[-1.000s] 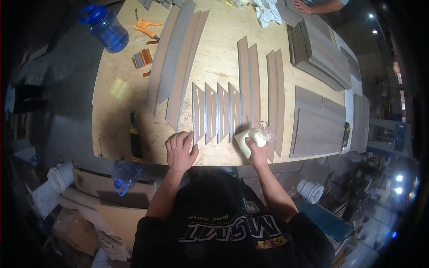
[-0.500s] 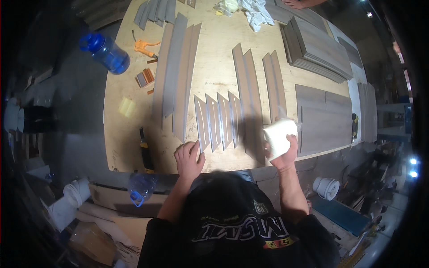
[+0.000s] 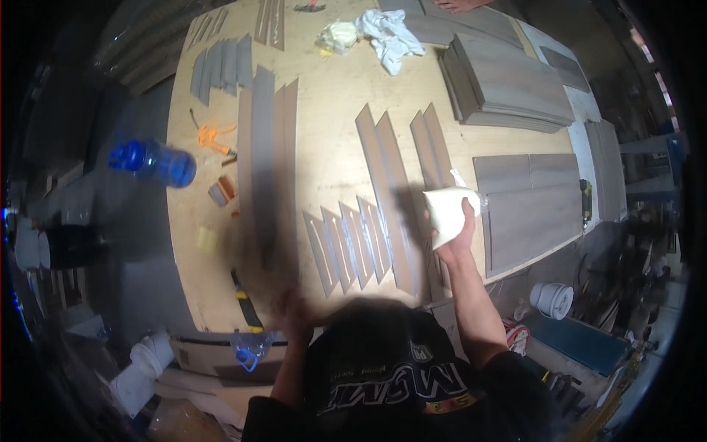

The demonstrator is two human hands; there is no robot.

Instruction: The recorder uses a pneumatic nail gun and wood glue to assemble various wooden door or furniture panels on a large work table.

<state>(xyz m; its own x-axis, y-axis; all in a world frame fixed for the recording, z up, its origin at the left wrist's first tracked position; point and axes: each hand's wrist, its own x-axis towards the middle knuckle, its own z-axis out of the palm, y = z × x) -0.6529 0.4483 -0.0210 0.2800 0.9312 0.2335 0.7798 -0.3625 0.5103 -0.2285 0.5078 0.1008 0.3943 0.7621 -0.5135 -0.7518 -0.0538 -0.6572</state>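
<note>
Over the near edge of the plywood bench [image 3: 324, 169], right hand [image 3: 458, 239] raised and closed around a folded pale cloth [image 3: 448, 214], fingers wrapped about its lower right corner, cloth held clear of the wood. Just left of that grip, two long grey strips [image 3: 390, 191] with slanted ends lying side by side; further left and a little lower, a row of short pointed grey pieces [image 3: 346, 247] fanned on the bench. Just right of the grip, wide grey panels [image 3: 526, 199] laid flat; beyond them, toward the far side, a stack of grey boards [image 3: 508, 88]. Left hand [image 3: 293, 309] low at the bench edge, well to the left of the cloth, badly blurred; seemingly flat near the ends of the longest grey strips [image 3: 266, 169], though whether open or closed on anything cannot be told. Far from both hands: a blue water bottle [image 3: 153, 163] off the bench's left side, a white rag [image 3: 390, 35] and a yellowish cloth [image 3: 337, 35] at the far end.
</note>
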